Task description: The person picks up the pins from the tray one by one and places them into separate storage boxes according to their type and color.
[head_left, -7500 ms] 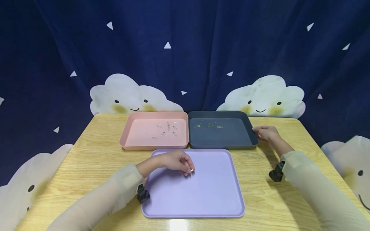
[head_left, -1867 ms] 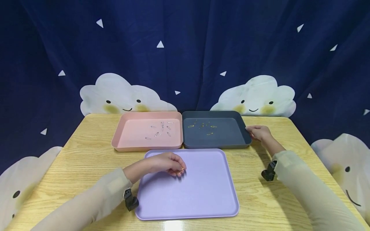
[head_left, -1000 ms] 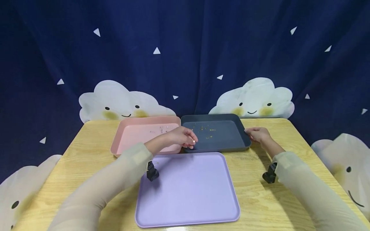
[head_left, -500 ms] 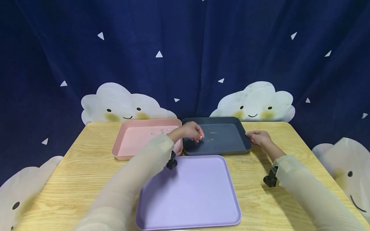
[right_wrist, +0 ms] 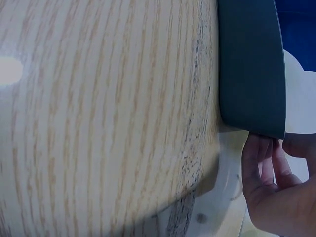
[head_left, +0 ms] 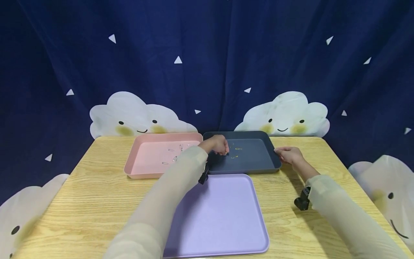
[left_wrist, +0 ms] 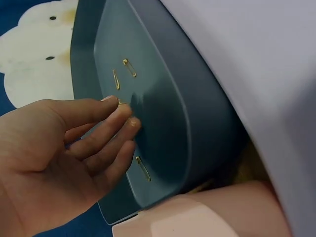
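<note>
My left hand is low inside the left part of the dark blue-grey tray. In the left wrist view, its thumb and index fingertip pinch a gold safety pin, mostly covered by the fingers. Other gold safety pins lie on the tray floor around the hand, one safety pin beyond the fingertips and another safety pin below them. My right hand grips the dark tray's right wall, thumb at the rim and fingers against the outside, as the right wrist view also shows.
A pink tray with several silver safety pins stands left of the dark tray, their sides together. In front lies a shallow lilac tray on the wooden table. Behind hangs a dark blue curtain with clouds.
My left hand has moved from over the lilac tray forward and right into the dark tray, carrying a gold safety pin. One more gold pin lies there since the earliest frame. The right hand keeps its grip.
</note>
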Action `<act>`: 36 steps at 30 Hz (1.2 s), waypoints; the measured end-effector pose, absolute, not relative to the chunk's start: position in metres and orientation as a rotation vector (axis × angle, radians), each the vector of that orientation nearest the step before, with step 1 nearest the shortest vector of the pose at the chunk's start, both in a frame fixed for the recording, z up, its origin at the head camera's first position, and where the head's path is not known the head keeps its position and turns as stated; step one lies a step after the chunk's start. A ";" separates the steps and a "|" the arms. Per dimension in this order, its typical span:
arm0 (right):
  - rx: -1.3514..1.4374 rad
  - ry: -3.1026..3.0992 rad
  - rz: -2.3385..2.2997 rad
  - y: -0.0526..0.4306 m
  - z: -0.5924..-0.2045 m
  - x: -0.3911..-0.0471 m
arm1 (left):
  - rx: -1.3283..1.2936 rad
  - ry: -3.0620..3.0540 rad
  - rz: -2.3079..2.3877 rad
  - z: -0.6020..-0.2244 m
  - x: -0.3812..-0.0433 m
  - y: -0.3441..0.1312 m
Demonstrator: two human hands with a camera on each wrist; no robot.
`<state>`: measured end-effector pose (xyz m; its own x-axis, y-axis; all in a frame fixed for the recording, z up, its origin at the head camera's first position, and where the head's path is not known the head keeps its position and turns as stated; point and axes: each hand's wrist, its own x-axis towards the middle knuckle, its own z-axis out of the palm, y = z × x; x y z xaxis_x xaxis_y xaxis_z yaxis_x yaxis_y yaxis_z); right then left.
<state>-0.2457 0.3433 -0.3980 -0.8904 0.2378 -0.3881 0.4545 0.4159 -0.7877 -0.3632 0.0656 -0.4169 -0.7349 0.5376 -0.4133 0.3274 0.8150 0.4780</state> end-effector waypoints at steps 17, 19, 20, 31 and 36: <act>0.596 2.432 -1.502 0.341 -0.401 -0.247 | 0.827 2.514 0.746 -0.346 -0.279 0.006; 0.597 2.442 -1.494 0.341 -0.401 -0.247 | 0.840 2.512 0.788 -0.349 -0.269 -0.009; 0.599 2.445 -1.490 0.341 -0.401 -0.247 | 0.850 2.526 0.799 -0.349 -0.263 -0.017; 0.611 2.457 -1.458 0.340 -0.395 -0.247 | 0.886 2.679 0.789 -0.355 -0.201 -0.094; 0.621 2.448 -1.460 0.340 -0.396 -0.248 | 0.847 2.778 0.578 -0.361 -0.182 -0.113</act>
